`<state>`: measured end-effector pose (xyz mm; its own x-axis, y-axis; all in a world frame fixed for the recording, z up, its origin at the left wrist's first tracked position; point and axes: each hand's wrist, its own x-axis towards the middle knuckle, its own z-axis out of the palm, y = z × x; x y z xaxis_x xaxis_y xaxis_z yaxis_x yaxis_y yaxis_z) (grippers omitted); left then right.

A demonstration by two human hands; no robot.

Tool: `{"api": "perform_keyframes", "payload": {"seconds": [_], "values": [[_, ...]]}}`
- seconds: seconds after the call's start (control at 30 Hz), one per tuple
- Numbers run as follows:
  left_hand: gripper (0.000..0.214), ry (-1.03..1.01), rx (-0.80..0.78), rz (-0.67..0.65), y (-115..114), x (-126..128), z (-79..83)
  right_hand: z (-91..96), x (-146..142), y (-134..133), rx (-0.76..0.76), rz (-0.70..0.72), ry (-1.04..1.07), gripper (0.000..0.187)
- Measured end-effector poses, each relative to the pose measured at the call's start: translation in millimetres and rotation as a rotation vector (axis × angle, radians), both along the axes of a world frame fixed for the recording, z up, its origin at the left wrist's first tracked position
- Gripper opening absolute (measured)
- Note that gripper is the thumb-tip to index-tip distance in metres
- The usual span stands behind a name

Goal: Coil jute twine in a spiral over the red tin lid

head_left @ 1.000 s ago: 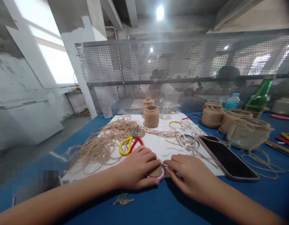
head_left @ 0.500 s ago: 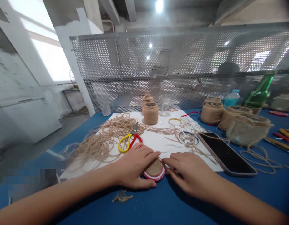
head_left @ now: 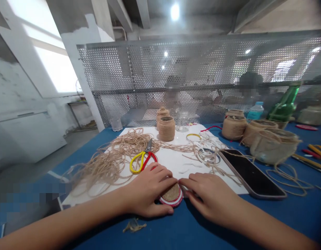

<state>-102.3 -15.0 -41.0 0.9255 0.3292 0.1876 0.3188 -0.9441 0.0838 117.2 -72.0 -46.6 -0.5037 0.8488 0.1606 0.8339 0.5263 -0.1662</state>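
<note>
Near the front edge of the white sheet lies a round coaster (head_left: 171,194), its twine-covered middle ringed by a red and white rim. My left hand (head_left: 151,191) grips it from the left, with the thumb along the near side and the fingers over the far part, which they hide. At the coaster's right rim, my right hand (head_left: 211,196) has its fingers bent together and its index fingertip close to the left fingers. Scissors (head_left: 142,161) with one yellow and one red handle lie just beyond my left hand. Loose jute twine (head_left: 110,163) is heaped to the left.
Two twine-wrapped jars (head_left: 166,129) and a clear glass jar (head_left: 182,122) stand behind the sheet. A phone (head_left: 251,173) lies to the right, before more wrapped jars (head_left: 233,127) and a green bottle (head_left: 284,106). A perforated metal screen (head_left: 147,76) closes off the back.
The view has shifted slightly. My right fingertips have come a little nearer to my left fingers at the coaster's far rim. The left hand keeps its hold.
</note>
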Motion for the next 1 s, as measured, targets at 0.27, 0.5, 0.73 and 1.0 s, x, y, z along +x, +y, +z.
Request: {"api": "perform_keyframes", "payload": {"seconds": [0.27,0.5,0.73,1.0], "values": [[0.055,0.007,0.02,0.005,-1.4,0.5,1.3,5.8,-4.0,-5.2,-0.066,0.023,0.093,0.022],[0.055,0.032,0.016,-0.01,-1.3,0.5,1.3,6.9,-3.7,-6.1,-0.113,0.046,0.149,0.022],[0.061,0.025,0.061,-0.001,-3.4,-0.7,2.6,8.8,-2.7,-5.5,-0.014,-0.003,0.058,0.021],[0.061,-0.099,0.05,0.061,-4.2,-0.8,-5.5,2.7,-2.0,-2.9,0.028,0.005,0.001,0.018]]}}
